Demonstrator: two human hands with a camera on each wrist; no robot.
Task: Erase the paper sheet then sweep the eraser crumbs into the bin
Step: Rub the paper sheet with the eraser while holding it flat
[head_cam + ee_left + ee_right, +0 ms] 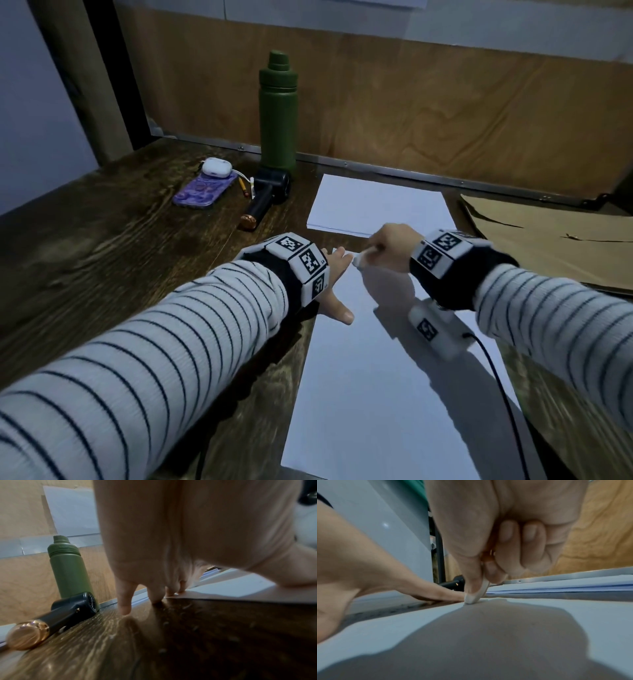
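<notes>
A white paper sheet (370,383) lies lengthwise on the dark wooden desk (120,257). My left hand (337,274) rests flat on the sheet's far left corner, fingers straight and thumb spread; in the left wrist view its fingertips (125,609) touch the desk and the paper's edge (240,592). My right hand (387,241) pinches a small white eraser (362,257) between thumb and fingers. The eraser (478,595) presses its tip on the sheet (573,615) beside the left forefinger (436,593). Small eraser crumbs (166,623) lie scattered on the desk left of the sheet.
A second stack of white paper (376,205) lies behind the sheet. A flat brown paper bag (548,240) is at the right. At the back left stand a green bottle (277,113), a black handheld device (265,202), a purple phone (203,190), an earbuds case and a pencil.
</notes>
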